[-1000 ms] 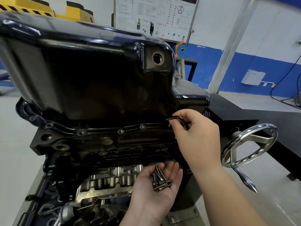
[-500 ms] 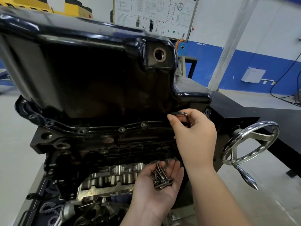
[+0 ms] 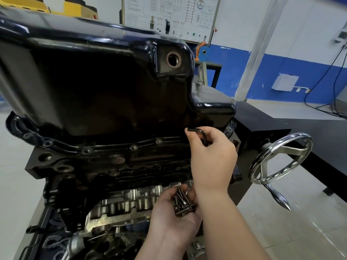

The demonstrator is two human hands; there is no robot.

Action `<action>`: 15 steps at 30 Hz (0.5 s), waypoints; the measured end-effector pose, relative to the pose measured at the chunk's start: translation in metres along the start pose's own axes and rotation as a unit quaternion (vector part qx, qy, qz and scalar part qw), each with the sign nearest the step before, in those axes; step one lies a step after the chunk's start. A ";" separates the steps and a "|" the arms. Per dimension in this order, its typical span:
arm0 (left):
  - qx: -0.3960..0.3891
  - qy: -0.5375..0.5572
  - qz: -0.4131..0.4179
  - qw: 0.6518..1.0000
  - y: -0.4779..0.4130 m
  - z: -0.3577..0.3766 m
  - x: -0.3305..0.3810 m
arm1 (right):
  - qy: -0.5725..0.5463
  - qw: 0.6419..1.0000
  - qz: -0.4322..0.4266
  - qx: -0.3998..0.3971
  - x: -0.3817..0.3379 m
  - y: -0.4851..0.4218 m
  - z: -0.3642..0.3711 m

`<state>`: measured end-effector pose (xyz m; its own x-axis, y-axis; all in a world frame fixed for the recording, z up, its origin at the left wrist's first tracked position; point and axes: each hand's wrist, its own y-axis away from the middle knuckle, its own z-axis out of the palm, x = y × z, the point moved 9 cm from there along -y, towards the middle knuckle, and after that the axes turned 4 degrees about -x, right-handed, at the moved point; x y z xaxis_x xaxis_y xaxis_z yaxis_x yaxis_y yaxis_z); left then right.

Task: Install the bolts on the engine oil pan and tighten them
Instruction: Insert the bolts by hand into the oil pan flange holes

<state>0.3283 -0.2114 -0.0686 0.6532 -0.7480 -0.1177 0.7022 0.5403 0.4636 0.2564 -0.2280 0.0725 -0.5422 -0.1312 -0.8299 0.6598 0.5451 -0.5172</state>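
The black oil pan (image 3: 97, 87) sits upside down on the engine block (image 3: 116, 166), its flange carrying several seated bolts (image 3: 133, 147) along the near edge. My right hand (image 3: 212, 156) pinches a black L-shaped hex key (image 3: 199, 132) at the flange's right end; the key's short arm points left and its tip is hidden behind my fingers. My left hand (image 3: 172, 218) lies palm up below, cupped round a heap of loose bolts (image 3: 182, 203).
A chrome handwheel (image 3: 279, 158) of the engine stand juts out at the right. A black bench (image 3: 309, 136) runs behind it. The pan's open drain hole (image 3: 173, 59) faces me. A wiring board hangs on the far wall.
My right hand has turned the hex key at the flange, its bent end swinging up and to the left. The left hand with the bolts has stayed put.
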 end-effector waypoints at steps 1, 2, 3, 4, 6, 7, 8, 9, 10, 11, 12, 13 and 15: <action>-0.001 0.001 0.000 1.000 0.001 0.000 0.000 | -0.002 1.000 0.003 -0.004 0.002 0.001 0.001; 0.000 0.004 0.001 1.000 0.001 0.000 0.001 | -0.001 1.000 0.003 -0.009 0.003 0.002 0.002; 0.003 0.008 0.002 1.000 0.002 0.000 0.001 | 0.005 1.000 0.000 -0.012 0.003 0.003 0.003; 0.006 0.009 0.003 1.000 0.002 -0.001 0.002 | 0.014 1.000 -0.007 -0.012 0.003 0.004 0.003; 0.006 0.006 0.004 1.000 0.003 -0.001 0.003 | 0.026 0.999 -0.020 -0.010 0.002 0.006 0.002; 0.005 0.006 0.004 1.000 0.003 -0.001 0.004 | 0.027 0.999 -0.020 -0.010 0.002 0.006 0.002; 0.002 0.005 0.004 1.000 0.003 -0.002 0.004 | 0.027 0.999 -0.020 -0.010 0.002 0.006 0.002; -0.004 0.004 0.004 1.000 0.003 -0.001 0.004 | 0.028 0.999 -0.021 -0.010 0.002 0.007 0.002; -0.010 0.002 0.003 1.000 0.003 0.000 0.004 | 0.029 0.999 -0.021 -0.010 0.002 0.007 0.002; -0.016 0.001 0.003 1.000 0.004 0.001 0.004 | 0.029 0.999 -0.020 -0.006 0.002 0.008 0.001; -0.020 0.002 0.004 1.000 0.004 0.002 0.005 | 0.025 1.000 -0.016 0.000 0.002 0.008 0.000; -0.021 0.005 0.005 1.000 0.005 0.002 0.005 | 0.021 1.000 -0.011 0.007 0.002 0.008 -0.001; -0.019 0.017 0.007 1.000 0.007 0.003 0.005 | 0.021 1.000 -0.002 0.015 0.001 0.007 -0.002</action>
<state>0.3356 -0.2122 -0.0626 0.6717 -0.7271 -0.1417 0.7031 0.5654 0.4313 0.2592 -0.2227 0.0688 -0.5664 -0.0974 -0.8184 0.6727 0.5191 -0.5273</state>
